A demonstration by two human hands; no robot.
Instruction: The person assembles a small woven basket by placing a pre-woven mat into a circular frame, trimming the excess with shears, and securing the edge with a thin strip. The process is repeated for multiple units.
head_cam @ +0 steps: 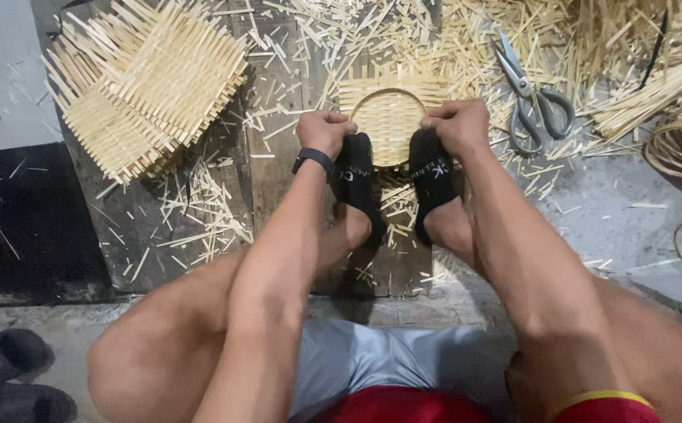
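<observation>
Two bare hands press on a small square mat of woven pale bamboo strips point(392, 117) that lies on a dark wooden board point(278, 180) on the floor. A thin round bamboo hoop point(389, 95) sits on top of the mat, and each hand pinches the hoop's rim at one side: the left hand point(325, 129), with a black band on its wrist, is clenched on the left edge, and the right hand point(457, 125) is clenched on the right edge. Both grips are tight, fingers curled under, so the fingertips themselves are hidden.

Below the hands, two feet in black socks point(354, 184) rest on the near edge of the mat, one on each side, toes touching the weave. The forearms run down between the raised knees.

To the upper left, well apart from the hands, lies a stack of larger woven bamboo mats point(145, 78) with loose strip ends sticking out. Steel scissors with grey handles point(533, 98) lie just right of the right hand. Short bamboo offcuts point(200, 211) litter the board and floor. Coiled bamboo strips point(681, 141) lie at the right edge, and a pair of dark slippers point(12, 376) lies at the lower left.
</observation>
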